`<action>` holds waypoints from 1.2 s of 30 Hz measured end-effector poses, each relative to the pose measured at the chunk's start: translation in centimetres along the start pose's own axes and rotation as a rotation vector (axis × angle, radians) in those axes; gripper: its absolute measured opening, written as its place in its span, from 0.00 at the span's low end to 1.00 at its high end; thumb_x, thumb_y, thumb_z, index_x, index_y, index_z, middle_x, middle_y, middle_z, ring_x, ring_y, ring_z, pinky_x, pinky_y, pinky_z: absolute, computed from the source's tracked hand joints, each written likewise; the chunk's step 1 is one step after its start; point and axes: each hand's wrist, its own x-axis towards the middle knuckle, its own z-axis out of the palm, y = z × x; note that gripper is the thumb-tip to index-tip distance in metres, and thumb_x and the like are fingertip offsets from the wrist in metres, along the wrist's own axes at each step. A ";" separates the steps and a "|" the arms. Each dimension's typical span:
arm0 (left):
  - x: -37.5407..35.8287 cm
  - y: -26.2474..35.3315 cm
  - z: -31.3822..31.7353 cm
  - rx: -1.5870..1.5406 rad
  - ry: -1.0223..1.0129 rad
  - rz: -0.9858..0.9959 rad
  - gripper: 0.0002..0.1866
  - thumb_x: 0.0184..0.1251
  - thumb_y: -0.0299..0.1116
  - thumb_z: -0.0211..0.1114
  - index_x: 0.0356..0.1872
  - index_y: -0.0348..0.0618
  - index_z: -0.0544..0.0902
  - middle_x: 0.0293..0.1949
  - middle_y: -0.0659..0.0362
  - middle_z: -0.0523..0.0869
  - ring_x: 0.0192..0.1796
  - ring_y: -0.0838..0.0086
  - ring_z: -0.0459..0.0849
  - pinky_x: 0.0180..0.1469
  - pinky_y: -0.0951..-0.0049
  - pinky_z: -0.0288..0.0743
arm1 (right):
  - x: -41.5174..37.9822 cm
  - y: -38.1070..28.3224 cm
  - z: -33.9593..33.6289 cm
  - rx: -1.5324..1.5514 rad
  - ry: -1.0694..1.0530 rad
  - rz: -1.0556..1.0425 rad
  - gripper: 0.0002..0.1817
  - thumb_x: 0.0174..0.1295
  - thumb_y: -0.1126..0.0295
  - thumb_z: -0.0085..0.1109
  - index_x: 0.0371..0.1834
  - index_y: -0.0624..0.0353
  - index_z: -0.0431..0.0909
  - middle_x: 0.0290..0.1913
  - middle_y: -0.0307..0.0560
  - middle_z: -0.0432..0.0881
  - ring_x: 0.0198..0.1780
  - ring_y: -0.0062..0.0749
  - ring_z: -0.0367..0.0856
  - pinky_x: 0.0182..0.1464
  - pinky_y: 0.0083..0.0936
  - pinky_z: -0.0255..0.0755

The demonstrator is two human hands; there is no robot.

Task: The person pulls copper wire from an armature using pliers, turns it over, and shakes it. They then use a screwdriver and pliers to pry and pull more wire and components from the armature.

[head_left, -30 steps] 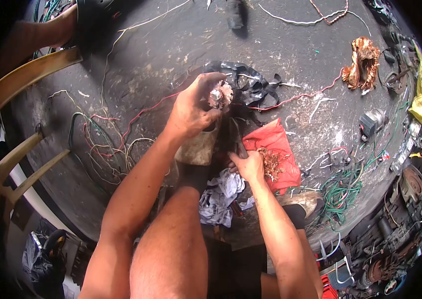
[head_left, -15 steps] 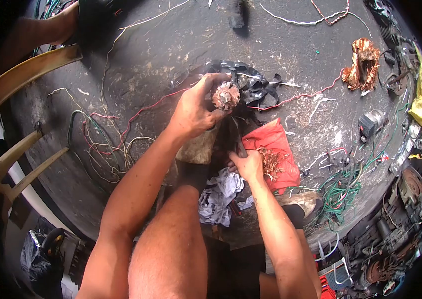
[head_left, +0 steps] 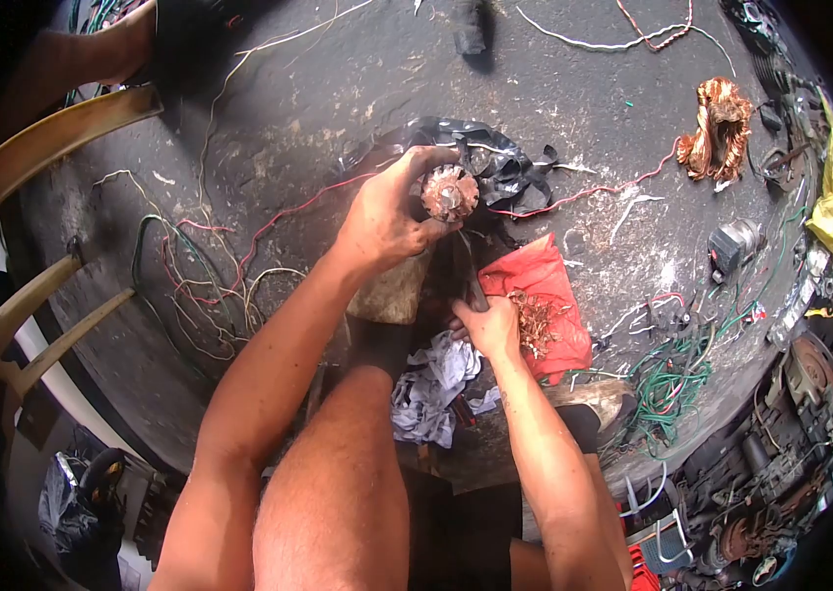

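1. While the person sits over a dark, dirty floor, the left hand is wrapped tight around a motor rotor, fingers curled over its body and thumb pressed on the near side.
2. The rotor sticks out of the top of that fist, its copper-coloured end face turned up toward the camera; only this end shows, the rest is hidden in the palm.
3. The right hand lies below and to the right of the rotor, closed on a dark tool whose shaft runs up toward the rotor's lower edge; whether the tip touches it I cannot tell.
4. Just right of the rotor and beside the right hand lies a red cloth with a small heap of copper scraps on it.
5. Behind the rotor a crumpled black plastic sheet rests on the floor.
6. Below the rotor, between the person's legs, sits a grey-white rag.
7. Left of the rotor, loose wires sprawl across the floor.
8. Far right of the rotor lies a bundle of copper winding, and lower down a tangle of green wires.
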 end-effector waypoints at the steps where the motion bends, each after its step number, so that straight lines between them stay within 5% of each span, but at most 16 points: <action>1: 0.0 0.0 0.0 -0.001 0.001 0.000 0.34 0.45 0.24 0.77 0.58 0.41 0.76 0.52 0.55 0.83 0.56 0.70 0.81 0.61 0.69 0.73 | 0.0 -0.1 0.0 0.001 0.000 -0.011 0.14 0.61 0.67 0.66 0.29 0.71 0.83 0.23 0.50 0.85 0.20 0.30 0.84 0.24 0.25 0.78; 15: -0.2 -0.3 0.1 0.014 -0.022 0.002 0.37 0.44 0.24 0.77 0.61 0.44 0.75 0.54 0.54 0.82 0.58 0.67 0.80 0.63 0.67 0.72 | 0.7 1.3 0.1 -0.035 -0.020 -0.031 0.12 0.61 0.67 0.67 0.31 0.68 0.83 0.23 0.49 0.85 0.21 0.30 0.85 0.23 0.25 0.77; 16: -0.1 -0.2 0.2 0.013 -0.038 -0.014 0.37 0.43 0.24 0.77 0.61 0.44 0.75 0.55 0.54 0.82 0.58 0.67 0.80 0.63 0.67 0.71 | 0.9 1.6 0.1 -0.043 -0.012 -0.009 0.15 0.56 0.59 0.68 0.28 0.62 0.86 0.22 0.46 0.86 0.23 0.29 0.86 0.31 0.28 0.79; 20: 0.0 -0.4 0.5 0.082 0.009 0.035 0.36 0.48 0.27 0.74 0.63 0.44 0.73 0.55 0.50 0.82 0.57 0.61 0.82 0.58 0.64 0.76 | 1.7 3.2 0.4 -0.160 0.069 -0.128 0.15 0.53 0.58 0.69 0.29 0.61 0.86 0.20 0.48 0.84 0.24 0.35 0.87 0.33 0.32 0.79; 21: 0.0 0.1 0.5 -0.037 -0.011 -0.060 0.37 0.47 0.27 0.75 0.63 0.45 0.73 0.56 0.52 0.81 0.57 0.62 0.81 0.58 0.64 0.75 | 1.2 2.3 0.1 -0.125 0.016 -0.116 0.12 0.59 0.66 0.66 0.32 0.68 0.85 0.22 0.47 0.85 0.20 0.27 0.85 0.24 0.25 0.78; 29: 0.5 -0.9 0.3 -0.048 0.047 -0.035 0.35 0.48 0.25 0.76 0.62 0.45 0.73 0.54 0.57 0.81 0.54 0.69 0.81 0.56 0.69 0.75 | 1.2 2.2 0.4 -0.084 0.033 -0.165 0.12 0.60 0.65 0.67 0.32 0.67 0.84 0.22 0.45 0.85 0.19 0.26 0.84 0.24 0.24 0.78; 32: 0.5 -0.4 0.4 -0.142 0.024 -0.059 0.35 0.49 0.25 0.76 0.62 0.41 0.73 0.52 0.54 0.82 0.53 0.70 0.81 0.57 0.68 0.76 | 0.5 1.4 -0.3 -0.077 0.005 -0.042 0.19 0.52 0.53 0.69 0.33 0.60 0.87 0.21 0.50 0.85 0.25 0.40 0.87 0.36 0.34 0.80; 34: 0.3 0.0 0.2 0.063 0.050 0.074 0.36 0.43 0.23 0.76 0.60 0.41 0.75 0.50 0.52 0.83 0.55 0.64 0.82 0.59 0.66 0.76 | -0.2 0.0 -0.9 -0.437 0.082 -0.180 0.20 0.51 0.53 0.71 0.30 0.62 0.86 0.21 0.51 0.84 0.24 0.42 0.85 0.34 0.37 0.78; 36: 0.1 -1.1 0.3 0.101 0.024 0.126 0.37 0.42 0.22 0.73 0.61 0.41 0.75 0.54 0.51 0.82 0.58 0.63 0.81 0.62 0.66 0.73 | 0.7 1.0 -0.2 -0.428 0.198 -0.374 0.20 0.50 0.53 0.72 0.24 0.64 0.85 0.19 0.54 0.83 0.22 0.44 0.84 0.32 0.41 0.76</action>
